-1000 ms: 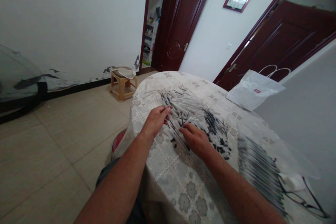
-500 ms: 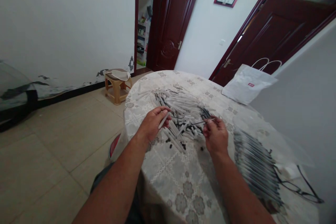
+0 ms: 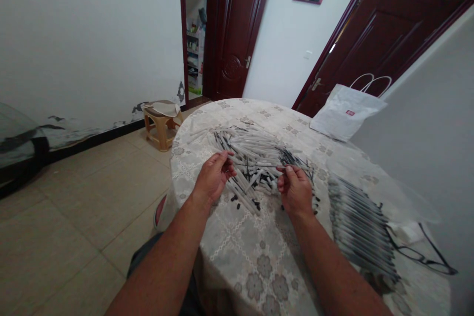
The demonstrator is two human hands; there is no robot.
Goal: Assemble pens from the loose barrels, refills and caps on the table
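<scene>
My left hand (image 3: 214,177) is closed in a pinch over the left side of a loose pile; the white pen barrel in it is mostly hidden by the fingers. My right hand (image 3: 296,190) pinches a thin dark pen refill (image 3: 257,165), which lies level between both hands with its far tip close to my left fingers. Whether the tip is inside the barrel, I cannot tell. Beneath and beyond the hands spread whitish pen barrels (image 3: 255,144). A bunch of dark refills (image 3: 289,156) lies just past my right hand. Small black plugs (image 3: 256,205) are scattered at the near side.
Rows of dark-and-clear pens (image 3: 363,232) lie right of my right forearm. Eyeglasses (image 3: 418,256) rest beyond them. A white bag (image 3: 344,113) stands at the table's back right. The round table has a patterned cloth (image 3: 240,242). A stool (image 3: 161,128) stands left on the floor.
My right hand has moved left, bringing the refill's tip to my left hand. The barrel in my left hand has turned and shows less. The view has shifted slightly.
</scene>
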